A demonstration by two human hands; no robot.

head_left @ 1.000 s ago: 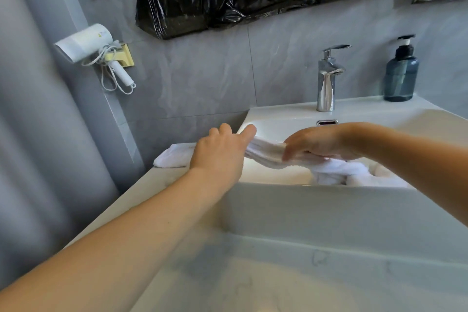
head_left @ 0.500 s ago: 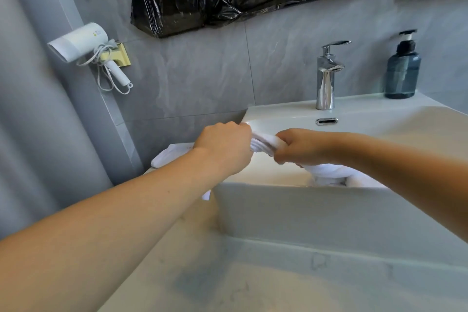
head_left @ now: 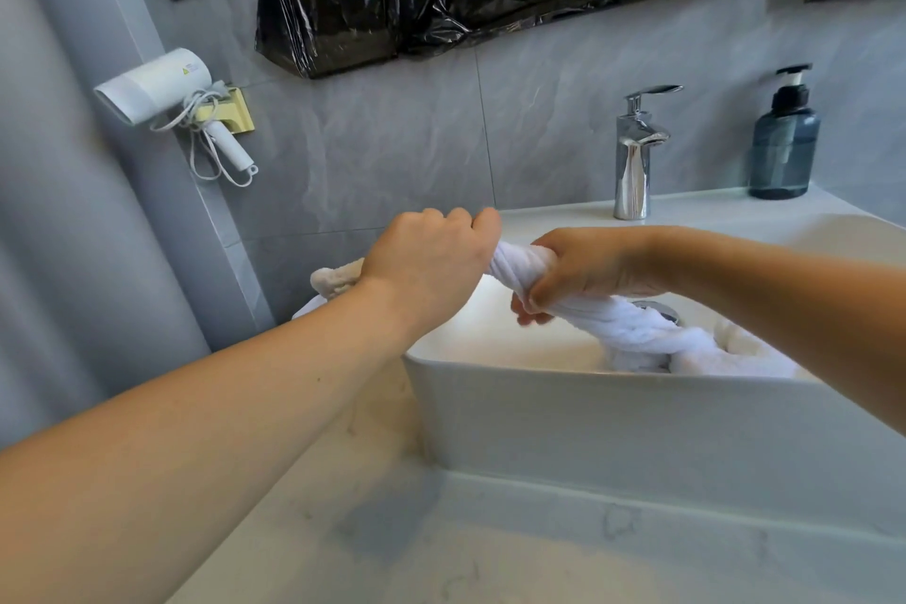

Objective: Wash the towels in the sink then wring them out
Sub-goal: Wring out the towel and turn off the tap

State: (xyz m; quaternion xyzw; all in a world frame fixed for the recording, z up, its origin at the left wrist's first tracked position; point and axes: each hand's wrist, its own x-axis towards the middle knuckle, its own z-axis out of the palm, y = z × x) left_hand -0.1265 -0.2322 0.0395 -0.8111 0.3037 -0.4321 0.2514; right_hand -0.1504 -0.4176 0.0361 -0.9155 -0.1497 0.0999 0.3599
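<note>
A white towel (head_left: 632, 331) is twisted into a rope over the left side of the white sink (head_left: 539, 412). My left hand (head_left: 431, 260) grips one end of it above the sink's left rim. My right hand (head_left: 573, 275) grips it just to the right, fingers curled round the twist. The towel's far end trails down into the basin near the drain. Another pale towel (head_left: 336, 280) lies on the counter behind my left wrist, mostly hidden.
A chrome tap (head_left: 637, 152) stands at the back of the sink, with a dark soap dispenser (head_left: 784, 142) to its right. A white hair dryer (head_left: 166, 88) hangs on the left wall. Marble counter (head_left: 441, 544) runs in front.
Both hands have closed round the towel and come together. The flat towel is now twisted tight between them, and my right hand has rolled downward.
</note>
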